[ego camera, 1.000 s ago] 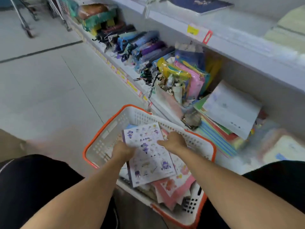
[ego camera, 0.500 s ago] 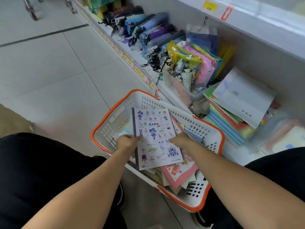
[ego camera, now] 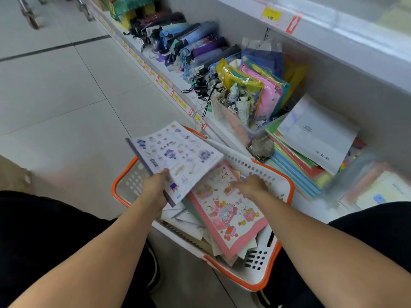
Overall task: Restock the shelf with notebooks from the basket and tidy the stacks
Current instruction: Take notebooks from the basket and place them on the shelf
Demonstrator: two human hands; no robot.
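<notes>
Left of centre, your left hand (ego camera: 155, 187) pinches the near edge of a white notebook w/ purple drawings (ego camera: 175, 156), thumb on the cover, fingers under it; it's lifted clear above the basket's far-left corner, tilted. Below it, lower centre, the white basket w/ orange rim (ego camera: 255, 278) sits on the floor between your knees, plenty left inside: a pink notebook (ego camera: 229, 214) on top, more books and loose sheets under and beside it. Your right hand (ego camera: 251, 185) lies on that pink cover's far end, fingers reaching left; can't tell if they're flat or curling under an edge, too blurred. Right of frame, the bottom shelf (ego camera: 182, 85) holds a slanted notebook stack (ego camera: 298, 165) w/ a white book (ego camera: 318, 132) skewed on top, edges not squared; more stacks at far right are smeared. So, my read: early on. One book out, none of the basket's lot placed that you can see, stacks untidied.
</notes>
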